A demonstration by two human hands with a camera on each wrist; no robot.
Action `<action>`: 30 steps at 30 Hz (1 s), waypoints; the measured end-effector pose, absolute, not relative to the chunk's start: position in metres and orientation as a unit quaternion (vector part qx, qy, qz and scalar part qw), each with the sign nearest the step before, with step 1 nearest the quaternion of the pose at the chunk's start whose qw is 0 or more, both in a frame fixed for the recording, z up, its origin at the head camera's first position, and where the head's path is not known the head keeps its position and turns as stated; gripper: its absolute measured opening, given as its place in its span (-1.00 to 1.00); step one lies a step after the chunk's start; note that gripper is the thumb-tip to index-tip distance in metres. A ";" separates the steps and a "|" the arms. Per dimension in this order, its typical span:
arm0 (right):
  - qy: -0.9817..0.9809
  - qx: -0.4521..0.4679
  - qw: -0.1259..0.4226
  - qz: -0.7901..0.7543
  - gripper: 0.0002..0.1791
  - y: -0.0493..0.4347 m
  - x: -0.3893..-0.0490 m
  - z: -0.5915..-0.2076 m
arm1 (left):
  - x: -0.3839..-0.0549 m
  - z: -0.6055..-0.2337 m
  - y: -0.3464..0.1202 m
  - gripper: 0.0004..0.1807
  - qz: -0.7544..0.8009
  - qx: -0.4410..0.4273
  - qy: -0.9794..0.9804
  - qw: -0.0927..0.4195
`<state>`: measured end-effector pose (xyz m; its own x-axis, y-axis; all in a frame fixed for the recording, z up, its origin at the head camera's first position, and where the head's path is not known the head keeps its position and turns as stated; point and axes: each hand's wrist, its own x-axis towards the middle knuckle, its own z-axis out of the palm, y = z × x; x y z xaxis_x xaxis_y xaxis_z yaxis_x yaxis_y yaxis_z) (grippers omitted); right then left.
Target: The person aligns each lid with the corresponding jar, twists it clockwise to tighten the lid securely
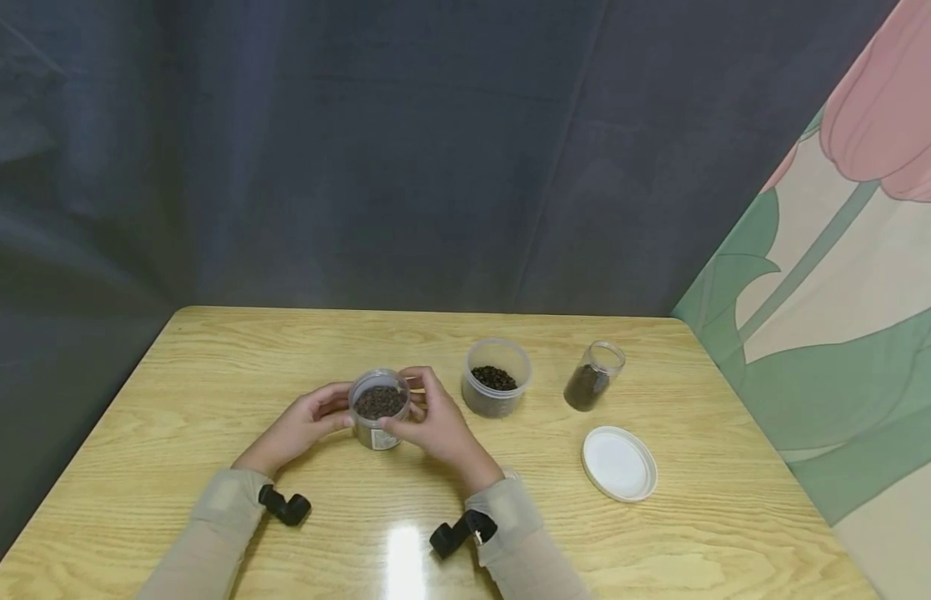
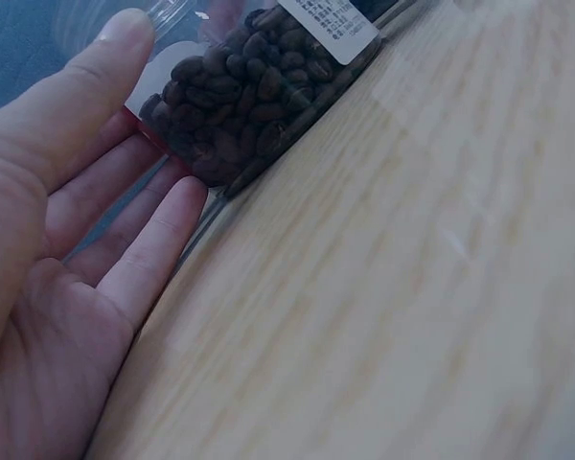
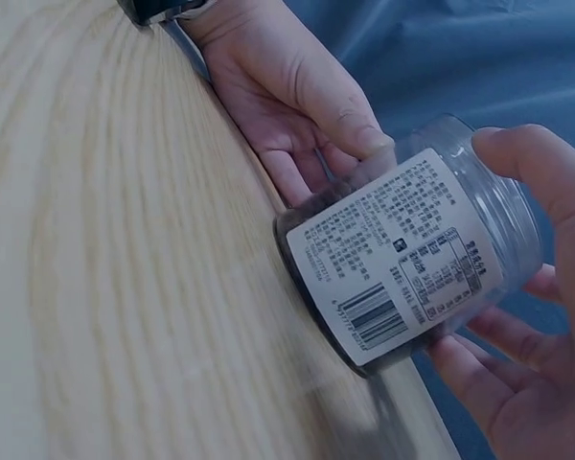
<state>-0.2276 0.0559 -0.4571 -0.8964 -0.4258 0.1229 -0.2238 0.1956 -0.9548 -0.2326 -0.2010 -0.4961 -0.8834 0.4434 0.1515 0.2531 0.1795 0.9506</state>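
A clear screw-top jar (image 3: 402, 259) without a lid, partly filled with dark coffee beans (image 2: 240, 105), stands upright at the wooden table's surface. A white printed label (image 3: 388, 254) with a barcode covers part of its side. From the left, my left hand (image 1: 307, 423) holds the jar, thumb near the rim and fingertips low on its wall. My right hand (image 1: 440, 423) grips the opposite side near the rim, with its thumb toward me and its fingers behind. Parts of the fingers are hidden by the jar.
Right of the hands stands a translucent plastic tub (image 1: 498, 404) with dark beans inside. Farther right is a slim clear glass jar (image 1: 588, 387) with dark contents. A round white lid (image 1: 619, 464) lies on the wooden table (image 1: 705, 533). A dark curtain (image 1: 405, 167) hangs behind.
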 end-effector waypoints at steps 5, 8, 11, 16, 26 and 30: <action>0.773 -0.203 0.078 -0.596 -0.25 0.053 -0.227 -0.457 | -0.233 -0.495 -0.202 -0.42 0.597 0.228 0.766 0.076; 0.775 -0.208 0.077 -0.591 -0.22 0.054 -0.227 -0.458 | -0.234 -0.496 -0.202 -0.43 0.595 0.228 0.767 0.074; 0.772 -0.218 0.082 -0.591 -0.19 0.056 -0.229 -0.458 | -0.234 -0.496 -0.203 -0.43 0.595 0.227 0.767 0.075; 0.768 -0.249 0.092 -0.582 -0.18 0.061 -0.231 -0.457 | -0.235 -0.496 -0.203 -0.42 0.594 0.220 0.770 0.074; 0.779 -0.272 0.100 -0.556 -0.20 0.066 -0.235 -0.456 | -0.235 -0.496 -0.203 -0.41 0.593 0.223 0.771 0.072; 0.777 -0.266 0.109 -0.560 -0.20 0.066 -0.234 -0.456 | -0.233 -0.499 -0.204 -0.41 0.594 0.223 0.768 0.082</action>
<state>-0.2337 0.0656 -0.4564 -0.8347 -0.5353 0.1296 -0.2917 0.2301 -0.9284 -0.2332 -0.2043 -0.4987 -0.8873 0.4397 0.1390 0.2451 0.1943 0.9498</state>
